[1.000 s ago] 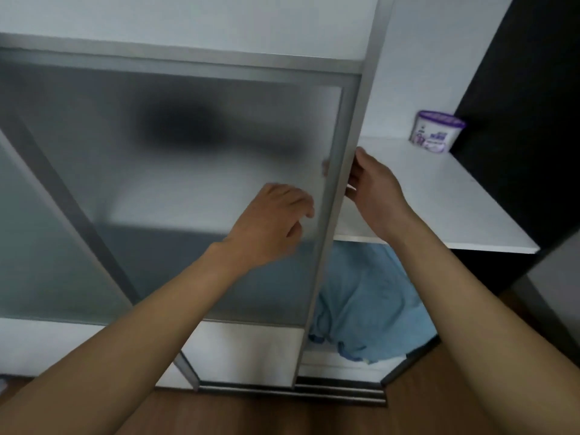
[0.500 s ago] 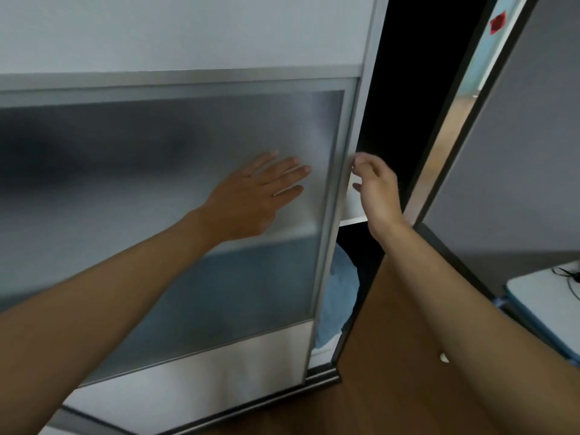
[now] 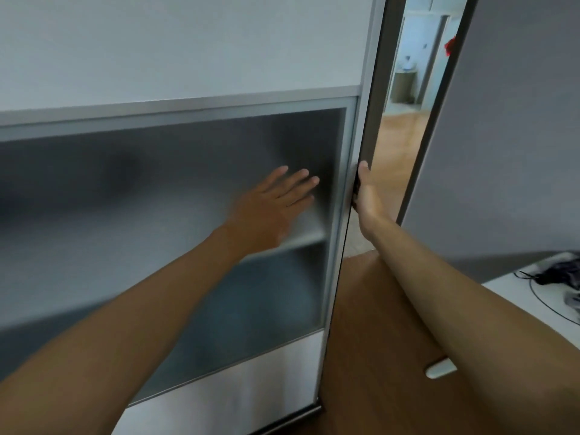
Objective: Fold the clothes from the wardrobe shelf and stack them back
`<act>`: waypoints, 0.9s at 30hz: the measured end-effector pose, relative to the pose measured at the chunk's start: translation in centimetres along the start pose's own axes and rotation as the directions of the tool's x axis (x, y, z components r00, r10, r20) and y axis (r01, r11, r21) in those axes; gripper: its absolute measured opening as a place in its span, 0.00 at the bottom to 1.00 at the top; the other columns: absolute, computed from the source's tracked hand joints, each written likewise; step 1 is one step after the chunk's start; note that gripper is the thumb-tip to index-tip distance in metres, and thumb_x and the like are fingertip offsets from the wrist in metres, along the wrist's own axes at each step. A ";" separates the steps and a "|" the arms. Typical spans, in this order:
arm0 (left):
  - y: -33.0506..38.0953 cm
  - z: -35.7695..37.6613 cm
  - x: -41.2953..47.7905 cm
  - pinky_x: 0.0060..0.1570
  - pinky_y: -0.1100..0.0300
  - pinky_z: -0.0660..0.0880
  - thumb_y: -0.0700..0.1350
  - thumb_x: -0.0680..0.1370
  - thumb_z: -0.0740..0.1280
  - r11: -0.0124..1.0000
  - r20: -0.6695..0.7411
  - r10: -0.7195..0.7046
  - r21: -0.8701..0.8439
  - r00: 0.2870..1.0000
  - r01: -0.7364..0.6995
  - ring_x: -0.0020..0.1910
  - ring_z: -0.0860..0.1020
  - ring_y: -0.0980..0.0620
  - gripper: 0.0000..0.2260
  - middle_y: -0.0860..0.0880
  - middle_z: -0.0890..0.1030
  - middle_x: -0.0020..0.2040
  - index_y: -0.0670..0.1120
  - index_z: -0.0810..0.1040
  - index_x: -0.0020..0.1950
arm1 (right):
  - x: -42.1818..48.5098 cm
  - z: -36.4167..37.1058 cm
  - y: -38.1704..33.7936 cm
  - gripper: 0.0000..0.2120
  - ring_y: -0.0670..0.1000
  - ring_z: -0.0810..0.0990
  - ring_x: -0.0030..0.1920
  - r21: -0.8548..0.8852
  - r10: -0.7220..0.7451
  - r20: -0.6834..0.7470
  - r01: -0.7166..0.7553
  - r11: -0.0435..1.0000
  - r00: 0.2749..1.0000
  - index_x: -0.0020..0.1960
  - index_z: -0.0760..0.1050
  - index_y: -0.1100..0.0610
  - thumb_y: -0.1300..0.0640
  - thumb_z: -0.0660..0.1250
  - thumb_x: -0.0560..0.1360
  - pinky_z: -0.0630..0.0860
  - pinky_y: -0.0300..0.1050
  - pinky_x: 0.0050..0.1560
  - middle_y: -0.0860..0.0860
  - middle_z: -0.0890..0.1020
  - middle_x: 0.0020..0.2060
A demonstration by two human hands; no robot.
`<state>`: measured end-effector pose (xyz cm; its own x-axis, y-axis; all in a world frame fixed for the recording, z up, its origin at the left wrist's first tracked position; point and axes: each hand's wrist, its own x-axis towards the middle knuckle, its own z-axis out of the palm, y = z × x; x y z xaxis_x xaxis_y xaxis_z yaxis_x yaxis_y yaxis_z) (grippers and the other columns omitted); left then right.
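The wardrobe's sliding door (image 3: 175, 189), frosted glass in a metal frame, fills the left and middle of the view and covers the whole opening. My left hand (image 3: 276, 202) lies flat on the glass near its right side, fingers spread. My right hand (image 3: 365, 191) grips the door's right edge (image 3: 353, 183), fingers wrapped behind it. Through the glass only a blurred pale shelf (image 3: 282, 243) and a bluish mass below it show. No clothes are plainly visible.
Right of the door stands the dark wardrobe side panel (image 3: 381, 89), then a doorway to a bright room (image 3: 411, 73) and a grey wall (image 3: 508, 136). A white desk corner with black cables (image 3: 552, 274) is at the right. The floor (image 3: 370, 356) is brown wood.
The door has slid right until it covers the opening; the white shelf, the tub and the blue clothes went out of sight. My view swung right. My left hand flattened on the glass.
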<state>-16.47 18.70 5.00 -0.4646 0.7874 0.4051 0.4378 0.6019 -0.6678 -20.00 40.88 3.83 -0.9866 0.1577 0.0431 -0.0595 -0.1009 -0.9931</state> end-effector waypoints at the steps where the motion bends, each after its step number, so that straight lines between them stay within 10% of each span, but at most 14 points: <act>1: 0.3 0.0 0.5 0.77 0.42 0.52 0.43 0.72 0.65 1.000 0.000 -0.005 -0.003 1.000 0.005 0.78 0.60 0.42 0.27 0.44 0.63 0.79 0.44 0.73 0.72 | -0.1 -0.3 -0.1 0.28 0.50 0.73 0.69 -0.021 -0.028 0.034 0.029 0.999 0.999 0.74 0.69 0.52 0.36 0.51 0.82 0.65 0.51 0.73 0.52 0.75 0.70; 7: 1.8 0.7 2.1 0.78 0.44 0.47 0.45 0.72 0.56 0.998 0.058 -0.029 0.053 0.998 0.026 0.79 0.57 0.43 0.31 0.45 0.59 0.80 0.46 0.66 0.77 | 0.5 -2.0 -0.3 0.22 0.52 0.77 0.51 -0.248 -0.152 -0.056 0.134 0.959 0.987 0.57 0.74 0.60 0.41 0.56 0.83 0.72 0.47 0.51 0.52 0.79 0.48; 18: 2.5 1.4 2.7 0.77 0.43 0.39 0.46 0.73 0.58 0.993 0.117 -0.059 0.113 0.991 0.045 0.80 0.51 0.43 0.32 0.45 0.55 0.81 0.47 0.62 0.79 | 1.3 -1.9 0.7 0.19 0.42 0.73 0.38 -0.314 -0.270 -0.142 0.215 0.925 0.952 0.48 0.75 0.58 0.45 0.55 0.84 0.67 0.27 0.34 0.47 0.75 0.38; 24: 2.5 0.3 2.6 0.77 0.43 0.40 0.46 0.74 0.55 0.996 0.176 -0.052 0.087 0.983 0.037 0.80 0.50 0.42 0.31 0.45 0.53 0.82 0.46 0.61 0.79 | 0.4 -1.5 0.2 0.15 0.46 0.74 0.38 -0.260 -0.257 -0.155 0.212 0.942 0.954 0.48 0.74 0.60 0.50 0.56 0.85 0.68 0.27 0.36 0.50 0.75 0.38; 27: 2.6 -1.0 2.5 0.78 0.42 0.46 0.45 0.74 0.53 0.997 0.170 -0.072 -0.023 0.983 0.077 0.80 0.54 0.42 0.31 0.43 0.56 0.81 0.43 0.63 0.78 | -1.0 -2.1 -0.2 0.11 0.55 0.78 0.54 -0.194 -0.184 -0.092 0.164 0.967 0.979 0.61 0.74 0.63 0.59 0.58 0.84 0.76 0.47 0.58 0.59 0.79 0.55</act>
<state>-15.69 22.34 4.89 -0.6189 0.7081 0.3399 0.4187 0.6636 -0.6199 -18.64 42.75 3.74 -0.9405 0.2629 0.2152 -0.1897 0.1191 -0.9746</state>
